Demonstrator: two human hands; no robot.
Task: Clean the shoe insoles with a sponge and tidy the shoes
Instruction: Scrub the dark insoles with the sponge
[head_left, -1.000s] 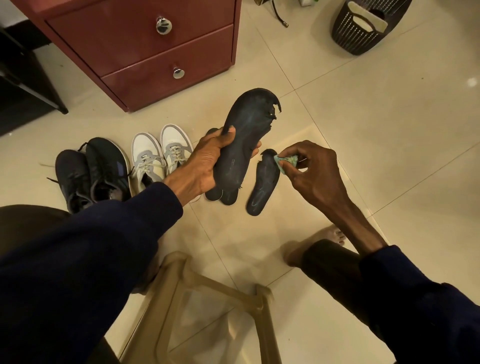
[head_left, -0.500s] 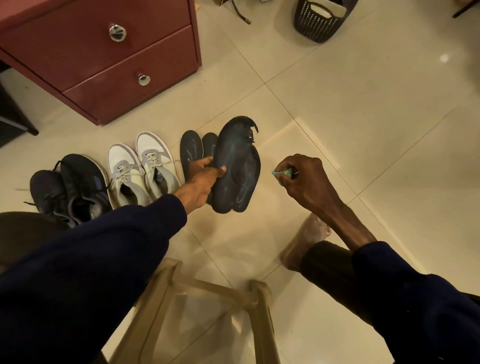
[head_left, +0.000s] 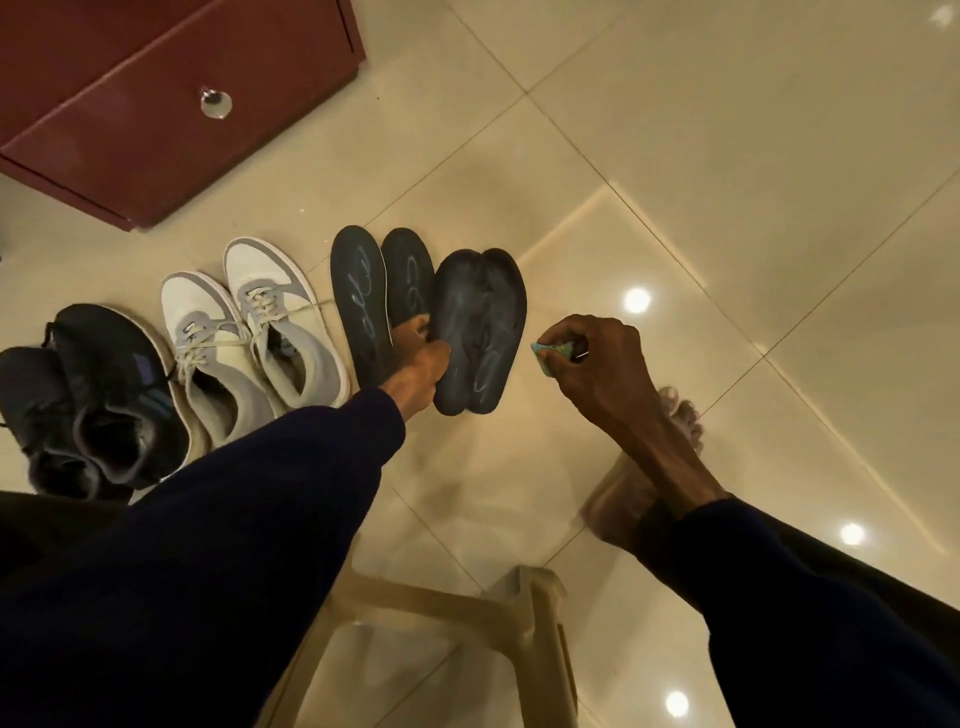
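2 dark insoles (head_left: 483, 322) gripped in left hand (head_left: 421, 364), now lowered beside 2 floor insoles (head_left: 358, 291); sponge (head_left: 546, 356) pinched in right hand (head_left: 602, 364); wiping likely done.

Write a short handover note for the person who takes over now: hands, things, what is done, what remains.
Left hand grips the worn insole pair, held low. Right hand pinches the sponge, off the insoles.
The other insole pair lies flat beside the white shoes; the black shoes stand further left.
Done: all four insoles are out of the shoes. How clean they are, I cannot tell.
Left: finish any wiping, refit the insoles, line up the shoes.
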